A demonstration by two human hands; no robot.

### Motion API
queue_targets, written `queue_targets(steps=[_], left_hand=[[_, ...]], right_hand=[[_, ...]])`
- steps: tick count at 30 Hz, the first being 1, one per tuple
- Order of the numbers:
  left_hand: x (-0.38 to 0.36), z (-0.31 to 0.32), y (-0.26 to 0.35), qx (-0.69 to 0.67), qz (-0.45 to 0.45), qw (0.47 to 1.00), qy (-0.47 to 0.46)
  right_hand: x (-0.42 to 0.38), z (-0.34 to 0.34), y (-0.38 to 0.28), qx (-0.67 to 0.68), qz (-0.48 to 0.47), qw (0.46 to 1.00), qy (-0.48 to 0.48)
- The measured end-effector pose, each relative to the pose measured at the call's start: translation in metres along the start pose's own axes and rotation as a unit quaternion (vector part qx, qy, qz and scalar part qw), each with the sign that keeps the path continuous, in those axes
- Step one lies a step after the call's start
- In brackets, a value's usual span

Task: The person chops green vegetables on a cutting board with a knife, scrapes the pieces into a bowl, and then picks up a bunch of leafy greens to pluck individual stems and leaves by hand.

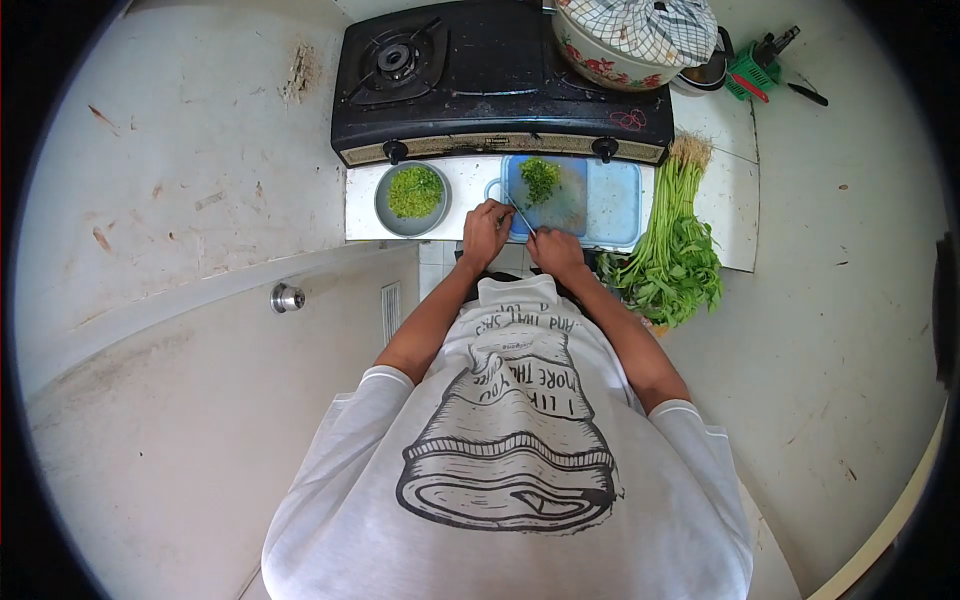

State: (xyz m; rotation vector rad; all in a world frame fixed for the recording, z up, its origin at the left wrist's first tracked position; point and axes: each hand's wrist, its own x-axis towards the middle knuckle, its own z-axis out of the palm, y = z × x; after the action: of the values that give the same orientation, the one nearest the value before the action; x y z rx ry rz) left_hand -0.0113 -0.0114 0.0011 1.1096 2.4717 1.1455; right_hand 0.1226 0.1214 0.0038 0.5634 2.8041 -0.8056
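My right hand (556, 250) is closed around the handle of a knife (522, 216), whose thin blade slants up and left over the front left part of a blue cutting board (615, 205). My left hand (487, 232) is at the board's front left corner, beside the blade. Its fingers are curled together, and what lies in them, if anything, is hidden. A small heap of finely chopped greens (540, 180) sits on the board's upper left part. To the left, a grey bowl (381, 213) holds more chopped greens (414, 191).
A black gas stove (500, 100) stands behind the board, with a cloth-covered floral pot (610, 72) on its right. A large bunch of leafy green stalks (680, 210) lies right of the board, leaves over the counter edge. A green basket (752, 72) with utensils stands back right.
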Motion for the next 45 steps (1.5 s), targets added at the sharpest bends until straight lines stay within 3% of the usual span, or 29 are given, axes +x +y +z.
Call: queue_targets(steps=[45], left_hand=[[-0.003,-0.001,-0.001,0.031,0.014,0.999,0.011]], right_hand=[[-0.006,0.002,-0.005,-0.009,0.008,1.000,-0.009]])
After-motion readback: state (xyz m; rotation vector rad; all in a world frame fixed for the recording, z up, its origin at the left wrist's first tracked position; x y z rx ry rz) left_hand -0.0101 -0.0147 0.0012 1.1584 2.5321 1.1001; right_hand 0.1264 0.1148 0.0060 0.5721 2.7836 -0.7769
